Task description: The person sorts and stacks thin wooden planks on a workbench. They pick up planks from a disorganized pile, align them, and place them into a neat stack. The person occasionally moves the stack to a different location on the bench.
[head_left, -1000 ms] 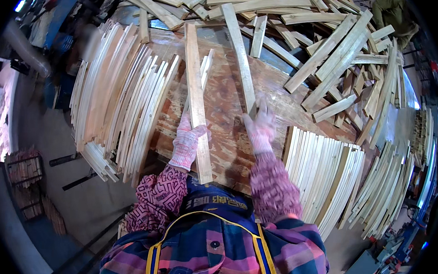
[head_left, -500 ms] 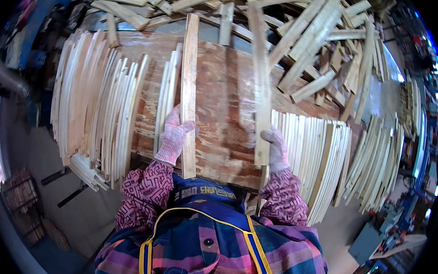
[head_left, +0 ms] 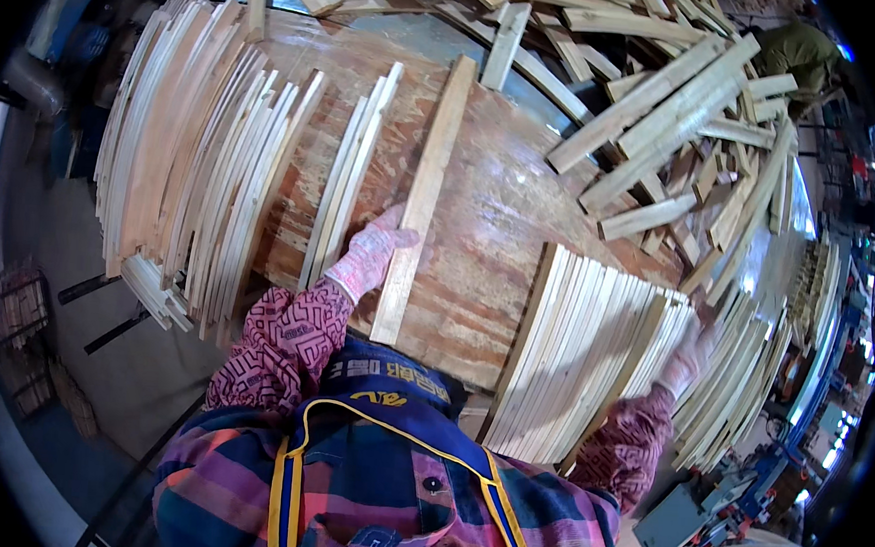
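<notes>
In its pink-and-white knit glove, my left hand (head_left: 366, 256) is closed on a pale wooden slat (head_left: 427, 193), gripped below its middle. The slat slants over the bare middle of the worktable. Just left of that hand, several slats (head_left: 351, 178) stand on edge side by side. My right hand (head_left: 691, 357), gloved alike, reaches to the right end of a tight row of slats on edge (head_left: 579, 342). Its fingers are blurred against the wood, so their grip does not show. A slat (head_left: 521, 344) with a darker face closes the row's left end.
A long row of upright slats (head_left: 180, 137) fills the table's left side. Loose boards (head_left: 667, 117) lie heaped across the far side. Further slats (head_left: 737, 377) stand beyond my right hand. The brown worktable (head_left: 480, 231) has a worn, patchy top.
My right hand has let go of its slat, which now rests at the left end of the right-hand row, and has moved right. The left hand keeps its slat, now tilted. My view has turned.
</notes>
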The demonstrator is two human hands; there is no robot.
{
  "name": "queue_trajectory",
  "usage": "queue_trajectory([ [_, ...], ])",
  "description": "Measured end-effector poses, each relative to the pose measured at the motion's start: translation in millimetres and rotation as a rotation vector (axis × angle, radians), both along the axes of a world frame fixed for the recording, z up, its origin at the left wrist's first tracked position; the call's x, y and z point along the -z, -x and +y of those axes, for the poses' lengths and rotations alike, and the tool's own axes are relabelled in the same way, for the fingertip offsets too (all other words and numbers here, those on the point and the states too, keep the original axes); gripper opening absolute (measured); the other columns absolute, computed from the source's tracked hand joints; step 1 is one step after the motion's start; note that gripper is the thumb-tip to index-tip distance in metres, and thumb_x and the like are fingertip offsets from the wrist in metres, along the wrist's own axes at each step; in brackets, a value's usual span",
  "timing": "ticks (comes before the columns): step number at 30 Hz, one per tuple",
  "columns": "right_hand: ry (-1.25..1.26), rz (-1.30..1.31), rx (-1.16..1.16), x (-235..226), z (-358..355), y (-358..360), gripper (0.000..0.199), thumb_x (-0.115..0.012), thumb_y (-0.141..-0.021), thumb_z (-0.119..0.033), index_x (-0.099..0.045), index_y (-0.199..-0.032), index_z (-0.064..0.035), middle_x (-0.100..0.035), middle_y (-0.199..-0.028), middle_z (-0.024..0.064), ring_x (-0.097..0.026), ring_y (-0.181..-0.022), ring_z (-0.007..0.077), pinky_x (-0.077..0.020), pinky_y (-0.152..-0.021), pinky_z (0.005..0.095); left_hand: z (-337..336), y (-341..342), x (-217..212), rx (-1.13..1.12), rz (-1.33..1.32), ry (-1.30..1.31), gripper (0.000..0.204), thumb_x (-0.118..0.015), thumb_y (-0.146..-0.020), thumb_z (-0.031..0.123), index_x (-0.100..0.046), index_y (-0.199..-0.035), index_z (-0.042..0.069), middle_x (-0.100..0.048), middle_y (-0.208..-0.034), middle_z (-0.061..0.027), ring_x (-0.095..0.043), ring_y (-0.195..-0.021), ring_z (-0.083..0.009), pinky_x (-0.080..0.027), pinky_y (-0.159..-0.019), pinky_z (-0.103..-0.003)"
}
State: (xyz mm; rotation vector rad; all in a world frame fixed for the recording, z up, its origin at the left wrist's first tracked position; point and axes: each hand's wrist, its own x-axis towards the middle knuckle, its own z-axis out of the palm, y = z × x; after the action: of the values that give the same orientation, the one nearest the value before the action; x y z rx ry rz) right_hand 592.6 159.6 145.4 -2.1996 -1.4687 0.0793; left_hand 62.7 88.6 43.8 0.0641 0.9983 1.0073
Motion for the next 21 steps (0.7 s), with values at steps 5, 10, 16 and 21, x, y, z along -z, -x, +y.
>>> queue_trajectory([
  [5, -0.064, 0.138, -0.511, 107.9, 156.0, 232.2, 0.049, -0.068, -0.089, -0.019, -0.057, -0.134, -0.0041, -0.063, -0.129, 0.0152, -0.059, -0.119, 0.0283, -0.0443, -0.103, 0.0358, 3.0, 20.3, -13.4, 0.020, 0.239, -0.207, 0.063, -0.062, -0.089, 0.008, -0.037, -0.146, 0.004, -0.062, -0.107, -0.0072, -0.063, -0.088, -0.0168, -0.055, -0.077, -0.033],
  [10, -0.139, 0.093, -0.996, 84.6, 277.6, 482.6, 0.043, -0.061, -0.092, -0.031, -0.058, -0.132, -0.0163, -0.063, -0.126, 0.0112, -0.059, -0.118, 0.0303, -0.0466, -0.100, 0.0399, -12.6, 85.7, -30.1, -0.173, 0.283, -0.183, 0.060, -0.060, -0.090, 0.011, -0.038, -0.145, 0.003, -0.059, -0.110, -0.0073, -0.060, -0.092, -0.0148, -0.053, -0.078, -0.031],
  [16, 0.057, -0.352, -1.096, 68.0, 375.5, 681.8, 0.049, -0.062, -0.089, -0.043, -0.056, -0.132, -0.0210, -0.058, -0.133, 0.0083, -0.054, -0.123, 0.0274, -0.0446, -0.101, 0.0408, -12.2, 146.3, -21.6, -0.357, 0.376, -0.110, 0.066, -0.066, -0.088, 0.019, -0.038, -0.145, 0.001, -0.061, -0.113, -0.0105, -0.061, -0.099, -0.0173, -0.055, -0.084, -0.032],
  [21, 0.133, -0.423, -1.119, 90.6, 386.5, 772.2, 0.047, -0.062, -0.087, -0.043, -0.057, -0.124, -0.0142, -0.057, -0.133, 0.0137, -0.054, -0.125, 0.0301, -0.0462, -0.101, 0.0433, -16.5, 156.4, -14.7, -0.501, 0.255, -0.004, 0.065, -0.069, -0.088, 0.013, -0.038, -0.145, 0.004, -0.066, -0.111, -0.0145, -0.066, -0.085, -0.0211, -0.056, -0.079, -0.036],
])
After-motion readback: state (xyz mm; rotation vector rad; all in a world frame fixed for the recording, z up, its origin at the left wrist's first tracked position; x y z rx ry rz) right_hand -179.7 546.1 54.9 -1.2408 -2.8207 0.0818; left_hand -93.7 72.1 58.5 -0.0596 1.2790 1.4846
